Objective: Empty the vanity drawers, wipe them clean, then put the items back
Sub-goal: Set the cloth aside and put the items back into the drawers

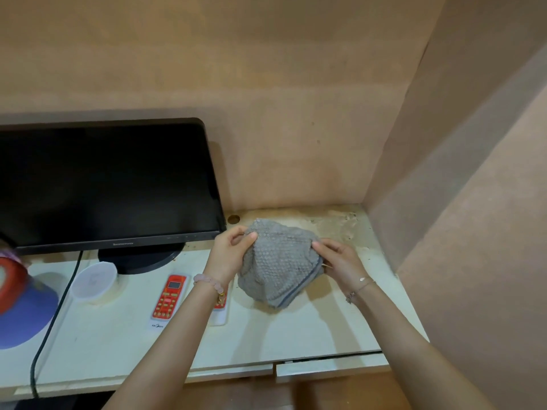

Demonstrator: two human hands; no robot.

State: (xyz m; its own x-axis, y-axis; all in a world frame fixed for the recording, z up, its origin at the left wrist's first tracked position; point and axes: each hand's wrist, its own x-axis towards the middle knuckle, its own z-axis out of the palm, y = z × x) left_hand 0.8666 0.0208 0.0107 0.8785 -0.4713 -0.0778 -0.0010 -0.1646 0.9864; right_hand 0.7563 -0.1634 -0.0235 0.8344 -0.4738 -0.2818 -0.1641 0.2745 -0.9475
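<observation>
A grey cloth (pixel 278 267) with a bumpy, waffle-like weave and a darker stripe along one hem hangs bunched in a soft dome just above the right part of the white tabletop (pixel 296 332). The left hand (pixel 233 247) pinches its upper left edge between thumb and curled fingers, and the right hand (pixel 340 261) pinches the right edge the same way. The tabletop is smooth and pale in front, scuffed and brown-stained toward the back corner, with a round cable hole (pixel 233 219). To the left stands a glossy black monitor (pixel 106 184) on a round base, and before it lie a flat red remote (pixel 170 297) and a translucent round plastic tub (pixel 94 281) whose contents cannot be told. Under the front edge sit two flat white drawer fronts (pixel 331 369); their insides are hidden.
</observation>
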